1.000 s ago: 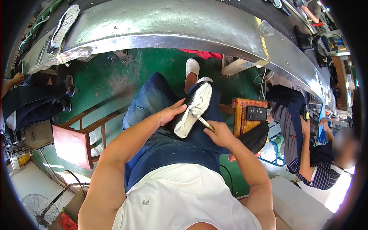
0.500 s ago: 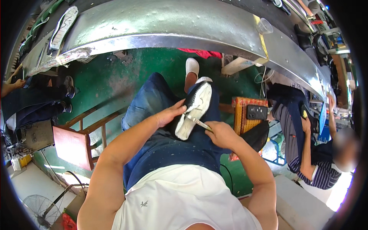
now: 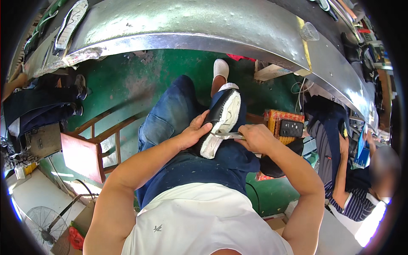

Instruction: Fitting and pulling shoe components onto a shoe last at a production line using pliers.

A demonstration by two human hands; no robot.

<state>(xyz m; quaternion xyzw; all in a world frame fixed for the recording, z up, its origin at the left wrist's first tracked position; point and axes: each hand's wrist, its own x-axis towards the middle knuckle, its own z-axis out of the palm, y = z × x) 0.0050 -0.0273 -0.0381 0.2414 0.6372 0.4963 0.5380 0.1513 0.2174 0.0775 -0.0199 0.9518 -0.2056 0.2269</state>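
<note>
A black shoe upper (image 3: pixel 220 111) with a bare white underside (image 3: pixel 230 111) lies bottom up and slanted across my lap. Its rim shows a row of stitches or notches. My left hand (image 3: pixel 196 132) grips the shoe from its left side, the thumb reaching over the edge. In my right hand (image 3: pixel 256 138) is a silvery metal tool that looks like pincers (image 3: pixel 229 135). Its tip meets the shoe's left rim near my left thumb, and its shaft crosses the white underside. My right fingers are wrapped round the handle end, which they hide.
A metal-topped bench (image 3: pixel 182 27) spans the far side, bearing another shoe piece (image 3: pixel 71 24) and a clear cup (image 3: pixel 309 32). On the right, a black phone (image 3: pixel 291 128) rests on a woven seat (image 3: pixel 274 121). A wooden stool (image 3: pixel 83 154) stands left. Co-workers sit at both sides.
My right hand has moved slightly right and up. The tool now lies more level, its tip at the shoe's left rim instead of over the underside. My left thumb has come further onto the edge.
</note>
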